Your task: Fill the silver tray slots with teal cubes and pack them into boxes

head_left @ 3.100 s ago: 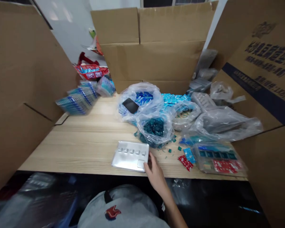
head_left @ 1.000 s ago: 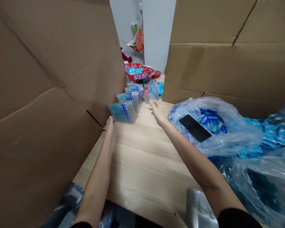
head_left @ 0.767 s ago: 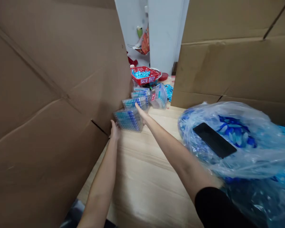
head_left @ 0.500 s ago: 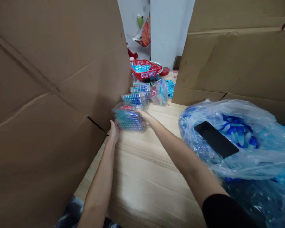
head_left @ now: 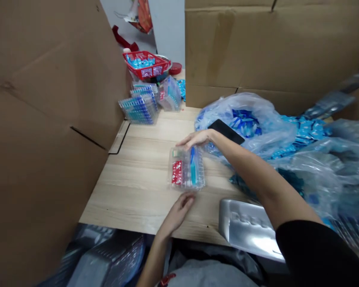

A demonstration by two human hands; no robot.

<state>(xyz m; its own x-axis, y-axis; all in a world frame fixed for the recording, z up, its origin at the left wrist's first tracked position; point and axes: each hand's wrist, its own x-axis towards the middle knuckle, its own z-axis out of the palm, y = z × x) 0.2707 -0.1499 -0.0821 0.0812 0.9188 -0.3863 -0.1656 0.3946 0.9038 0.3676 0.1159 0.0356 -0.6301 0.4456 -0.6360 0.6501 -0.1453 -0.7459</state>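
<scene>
Clear plastic sits between your hands: a stack of blister trays (head_left: 186,167) with red and blue packets inside, low over the table (head_left: 137,179); whether it rests there or is lifted clear I cannot tell. Your left hand (head_left: 178,209) has loosely curled fingertips against the near end and is not closed around it. Your right hand (head_left: 197,138) lies over the far end with the thumb hidden, so I cannot tell whether it grips.

Held end to end like this, the slick trays could likely slide apart and fan out if your pressure goes uneven. Your right forearm passes just beside the plastic bag (head_left: 257,115), and a black phone (head_left: 226,131) lies on the bag just beyond your right hand; a nudge could tip it off.

Pale wood-grain board is the surface. A silver tray (head_left: 247,231) overhangs its near edge, right of your left hand. Well beyond your right hand stand more filled stacks (head_left: 139,108) and a red basket (head_left: 144,65). Cardboard walls (head_left: 48,99) close in left and ahead.
</scene>
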